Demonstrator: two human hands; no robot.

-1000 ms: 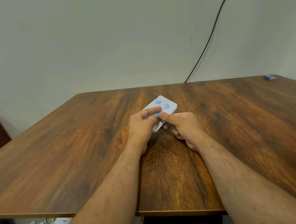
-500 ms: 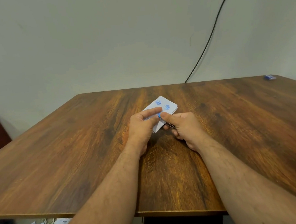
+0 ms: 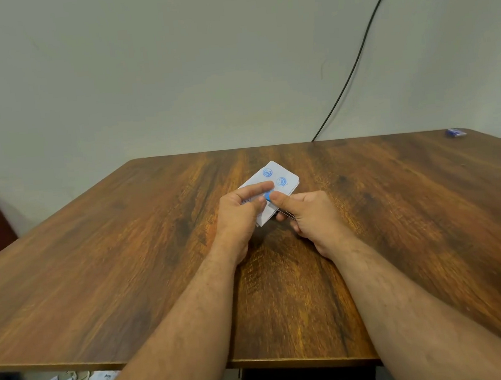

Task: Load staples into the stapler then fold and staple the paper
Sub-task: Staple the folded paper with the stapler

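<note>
Nothing shifted over the last second: the left hand still pinched the folded paper above the bench while the right hand gripped the blue stapler at its edge, so stapling appeared under way

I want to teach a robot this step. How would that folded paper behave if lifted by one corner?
The folded paper probably stays fairly stiff: its stacked layers show at the right edge. It looks light, so a loose pinch might let it slip or swing. The left hand and right hand both grip it near the blue stapler, suggesting the layers could fan apart if released.
</note>
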